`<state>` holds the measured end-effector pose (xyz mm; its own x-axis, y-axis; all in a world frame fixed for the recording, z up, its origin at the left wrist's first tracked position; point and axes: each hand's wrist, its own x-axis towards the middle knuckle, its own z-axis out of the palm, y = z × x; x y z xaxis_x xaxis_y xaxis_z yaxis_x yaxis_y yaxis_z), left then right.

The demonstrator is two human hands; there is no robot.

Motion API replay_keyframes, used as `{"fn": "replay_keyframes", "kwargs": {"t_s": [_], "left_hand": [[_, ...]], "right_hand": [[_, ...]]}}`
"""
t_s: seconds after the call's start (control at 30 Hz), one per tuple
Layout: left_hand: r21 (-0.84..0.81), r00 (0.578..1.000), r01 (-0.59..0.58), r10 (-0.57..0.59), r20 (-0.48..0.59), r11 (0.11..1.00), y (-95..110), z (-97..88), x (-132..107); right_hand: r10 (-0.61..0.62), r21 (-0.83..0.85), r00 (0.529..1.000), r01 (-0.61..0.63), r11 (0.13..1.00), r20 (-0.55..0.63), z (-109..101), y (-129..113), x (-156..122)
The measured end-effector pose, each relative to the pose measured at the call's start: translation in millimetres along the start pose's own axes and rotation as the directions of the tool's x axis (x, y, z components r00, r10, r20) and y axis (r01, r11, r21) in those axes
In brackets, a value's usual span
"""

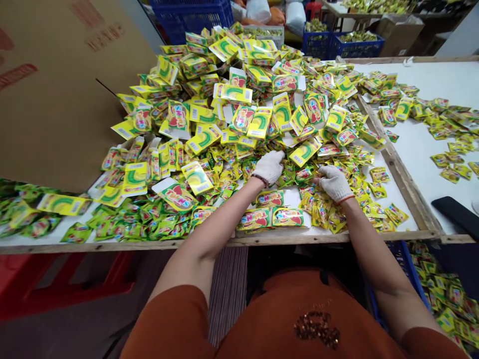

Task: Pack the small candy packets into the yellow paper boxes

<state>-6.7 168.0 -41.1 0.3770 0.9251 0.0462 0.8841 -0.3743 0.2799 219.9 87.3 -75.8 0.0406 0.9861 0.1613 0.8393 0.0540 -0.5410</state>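
Note:
My left hand (268,168), in a white glove with bare fingertips, reaches into the loose candy sachets (286,175) at the foot of the box pile. Its fingers are curled and their tips partly hidden, so what they hold cannot be made out. My right hand (335,184), gloved the same way, is closed beside yellow sachets (329,212); anything between its fingers is too small to name. Between my forearms, printed candy boxes (270,198) lie near the table's front edge. A large heap of yellow-green boxes (259,122) rises just beyond my hands.
A big cardboard carton (67,99) stands at the left. Green sachets (138,219) lie along the front edge. A wooden strip (402,179) divides the white table (434,199), with a dark phone-like object (454,217) at right. Blue crates (357,47) stand behind.

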Motion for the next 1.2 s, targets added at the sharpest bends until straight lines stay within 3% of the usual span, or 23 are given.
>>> {"fn": "replay_keyframes", "kwargs": {"t_s": [0.13,0.23,0.33,0.4,0.47,0.53,0.57,0.63,0.7,0.77,0.87,0.97,1.1,1.17,1.2], "left_hand": [[-0.078,0.997,0.012,-0.018,-0.079,0.997,-13.8,-1.0,-7.0],[-0.278,0.975,0.084,-0.137,-0.176,0.957,-20.5,-5.4,-20.8],[-0.519,0.944,0.227,-0.317,-0.091,0.824,-24.7,-9.7,-31.1],[-0.573,0.932,0.257,-0.357,-0.068,0.778,-27.2,-13.1,-35.3],[-0.498,0.933,0.163,-0.297,-0.203,0.852,-29.0,-17.3,-38.6],[-0.309,0.942,0.010,-0.112,-0.315,0.951,-27.7,-21.3,-42.0],[-0.210,0.958,-0.067,0.004,-0.287,0.975,-25.5,-22.4,-43.8],[-0.066,0.976,-0.203,0.196,-0.091,0.977,-17.4,-21.2,-46.7],[0.010,0.961,-0.258,0.256,0.100,0.966,-6.5,-15.1,-47.8],[0.051,0.970,-0.203,0.193,0.146,0.978,3.8,-6.7,-46.3],[0.006,0.992,-0.081,0.080,0.097,0.997,10.1,1.7,-40.2],[-0.073,0.998,-0.039,0.043,0.052,0.997,2.6,0.4,-34.6],[-0.223,0.995,0.031,-0.050,-0.083,0.974,-11.5,-4.3,-37.6],[-0.445,0.982,0.095,-0.158,-0.106,0.890,-11.3,-4.0,-44.2],[-0.598,0.972,0.136,-0.223,-0.074,0.790,-9.0,-3.4,-48.1]], "right_hand": [[-0.030,0.075,0.991,0.041,0.996,-0.134,-6.2,9.0,2.4],[0.046,0.119,0.980,-0.023,0.993,-0.192,-6.8,9.0,2.2],[0.143,0.273,0.960,-0.075,0.959,-0.240,-5.3,1.9,0.2],[0.215,0.426,0.959,-0.118,0.897,-0.187,-3.9,-5.6,-1.5],[0.263,0.576,0.962,-0.178,0.798,-0.068,-2.0,-12.8,-3.1],[0.255,0.668,0.967,-0.204,0.715,0.022,0.2,-18.1,-4.6],[0.240,0.687,0.970,-0.203,0.697,0.043,1.5,-19.9,-5.3],[0.213,0.688,0.975,-0.196,0.698,0.061,4.3,-22.6,-6.4],[0.216,0.691,0.974,-0.207,0.693,0.075,6.9,-25.2,-7.3],[0.223,0.729,0.969,-0.230,0.644,0.108,8.5,-28.3,-8.1],[0.209,0.798,0.969,-0.229,0.558,0.132,8.1,-32.2,-9.9],[0.197,0.803,0.975,-0.196,0.563,0.100,5.8,-31.8,-12.4],[0.237,0.806,0.963,-0.240,0.540,0.128,5.9,-28.6,-13.7],[0.211,0.829,0.967,-0.233,0.508,0.142,8.0,-29.0,-13.1],[0.187,0.838,0.972,-0.221,0.500,0.145,9.2,-29.9,-12.9]]}}
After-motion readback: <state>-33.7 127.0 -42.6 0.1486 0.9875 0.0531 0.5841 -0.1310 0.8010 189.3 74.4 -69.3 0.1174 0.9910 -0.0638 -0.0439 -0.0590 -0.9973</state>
